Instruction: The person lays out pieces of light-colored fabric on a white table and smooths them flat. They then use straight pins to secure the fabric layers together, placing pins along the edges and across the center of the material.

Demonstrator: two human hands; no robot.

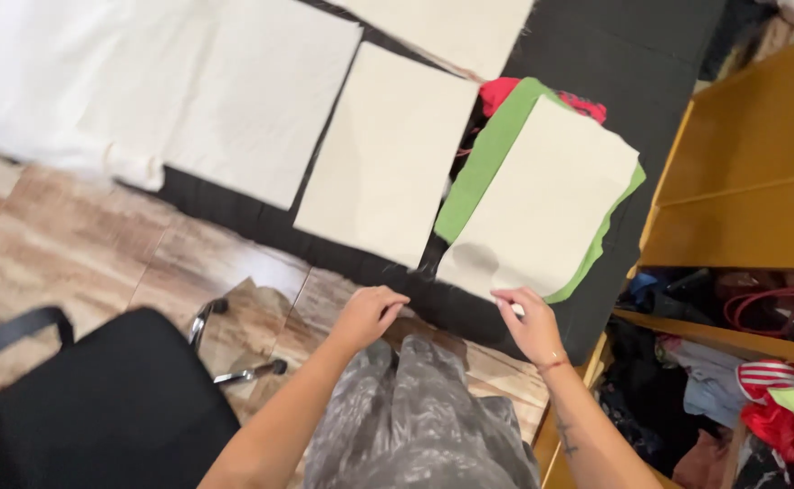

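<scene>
Head view: the right hand (531,324) pinches the near edge of a cream fabric piece (546,195) lying on a green piece (486,163) atop the black worktop (614,63). The left hand (370,312) rests curled at the worktop's near edge, grasping nothing I can make out. A sharp tug could likely drag the cream piece askew off the green one, or nudge the neighbouring cream panel (388,154) to its left.
</scene>
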